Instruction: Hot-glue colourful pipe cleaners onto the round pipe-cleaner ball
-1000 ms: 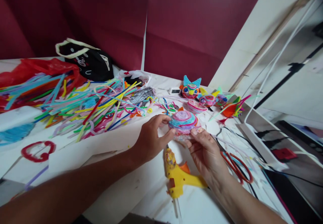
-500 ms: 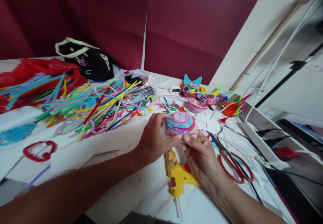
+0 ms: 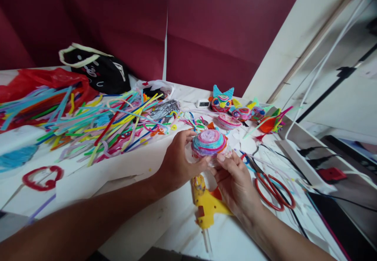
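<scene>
Between my two hands is a rounded dome of coiled pipe cleaners (image 3: 209,142), with pink, blue, purple and orange rings around a pale lilac centre. My left hand (image 3: 180,157) grips its left side, fingers at the far edge and thumb along the near rim. At the lower right, my right hand (image 3: 232,176) pinches the rim between thumb and fingers. The dome's underside is hidden. Below it on the table lies a yellow glue gun (image 3: 207,208) with a clear glue stick in its back, partly covered by my right hand.
Orange-handled scissors (image 3: 273,190) lie right of my hands. A heap of pipe cleaners (image 3: 118,123) spreads across the left. Finished-looking pipe-cleaner figures (image 3: 222,99) and a pink coiled disc (image 3: 229,121) stand at the back. A power strip (image 3: 309,168) with plugs runs along the right.
Both hands keep hold of the coiled dome, which is turned very slightly. The whole view has shifted a little; the right thumb sits slightly farther along the rim.
</scene>
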A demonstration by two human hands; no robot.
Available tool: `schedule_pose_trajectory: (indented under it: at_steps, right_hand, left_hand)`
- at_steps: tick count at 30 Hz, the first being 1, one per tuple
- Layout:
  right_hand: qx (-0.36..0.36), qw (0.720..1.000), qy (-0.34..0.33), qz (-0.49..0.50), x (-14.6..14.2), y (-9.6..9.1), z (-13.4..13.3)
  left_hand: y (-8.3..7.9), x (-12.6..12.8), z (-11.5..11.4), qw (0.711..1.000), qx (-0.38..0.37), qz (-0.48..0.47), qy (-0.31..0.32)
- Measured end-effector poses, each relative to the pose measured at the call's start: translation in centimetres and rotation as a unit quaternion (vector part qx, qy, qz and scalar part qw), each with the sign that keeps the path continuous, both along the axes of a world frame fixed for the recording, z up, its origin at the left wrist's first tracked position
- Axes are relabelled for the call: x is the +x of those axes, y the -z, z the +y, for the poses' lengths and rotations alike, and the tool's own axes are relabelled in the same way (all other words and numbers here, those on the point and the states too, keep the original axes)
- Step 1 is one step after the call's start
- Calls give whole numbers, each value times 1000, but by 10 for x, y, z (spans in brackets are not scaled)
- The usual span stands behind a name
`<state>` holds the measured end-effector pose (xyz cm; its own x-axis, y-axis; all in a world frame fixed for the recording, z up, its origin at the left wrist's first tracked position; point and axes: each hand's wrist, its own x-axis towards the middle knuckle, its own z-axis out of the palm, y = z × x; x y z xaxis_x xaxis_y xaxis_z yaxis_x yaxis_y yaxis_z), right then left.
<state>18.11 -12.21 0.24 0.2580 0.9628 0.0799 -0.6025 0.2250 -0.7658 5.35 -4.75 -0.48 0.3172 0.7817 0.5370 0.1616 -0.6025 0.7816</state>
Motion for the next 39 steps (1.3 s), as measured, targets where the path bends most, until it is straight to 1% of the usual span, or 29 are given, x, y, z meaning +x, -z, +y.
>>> schedule_pose_trajectory:
  at_steps: [6, 15, 18, 20, 26, 30, 34, 39]
  right_hand:
    - [16, 1000, 0, -9, -1, 1, -1]
    - [22, 999, 34, -32, -4, -3, -5]
    - [17, 998, 45, -33, -5, -5, -7]
    - [17, 999, 41, -32, -5, -5, -7]
    - [32, 999, 17, -41, -5, -6, -8]
    - [23, 999, 33, -26, -6, -8, -9]
    - [20, 998, 45, -33, -7, -8, -9]
    - [35, 998, 27, -34, -6, -8, -11]
  left_hand:
    - [3, -1, 1, 1000, 17, -9, 21]
    - [4, -3, 3, 996, 55, -13, 65]
    - [6, -4, 4, 996, 55, -13, 75]
    - [7, -4, 5, 995, 50, -14, 81]
    - [7, -3, 6, 996, 40, -15, 81]
    - [9, -4, 7, 995, 49, -3, 82]
    - [9, -5, 7, 995, 62, 10, 77]
    - [7, -6, 6, 995, 76, 16, 70]
